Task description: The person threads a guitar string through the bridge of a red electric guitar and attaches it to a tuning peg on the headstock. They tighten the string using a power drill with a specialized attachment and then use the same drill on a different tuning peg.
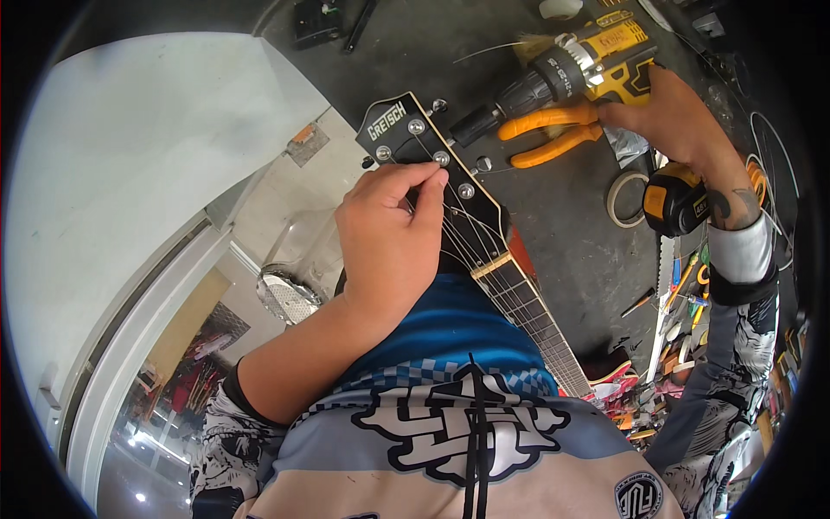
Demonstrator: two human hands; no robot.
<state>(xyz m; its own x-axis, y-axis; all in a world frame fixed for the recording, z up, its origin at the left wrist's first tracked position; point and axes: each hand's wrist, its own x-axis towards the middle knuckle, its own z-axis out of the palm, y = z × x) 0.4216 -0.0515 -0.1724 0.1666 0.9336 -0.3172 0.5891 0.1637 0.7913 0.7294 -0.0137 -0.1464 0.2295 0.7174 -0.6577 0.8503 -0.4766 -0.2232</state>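
Note:
A black guitar headstock (402, 147) with silver tuning posts and loose-looking strings lies over my lap, its fretboard (545, 324) running toward the lower right. My left hand (389, 233) is closed in a pinch just below a middle tuning post (441, 159); whatever lies between its fingertips is too small to make out. At upper right, my right hand (670, 121) grips orange-handled pliers (549, 154), whose handles stick out leftward. A yellow and black cordless drill (614, 43) lies beside and behind that hand, chuck pointing down-left, its battery (674, 195) below my wrist.
Right of the headstock, a dark work surface (579, 259) holds a tape roll (609, 199), a long saw blade (664, 285), wire and scattered tools. A red shoe (614, 368) shows lower down. A white panel (147, 130) and a glass-fronted frame are at left.

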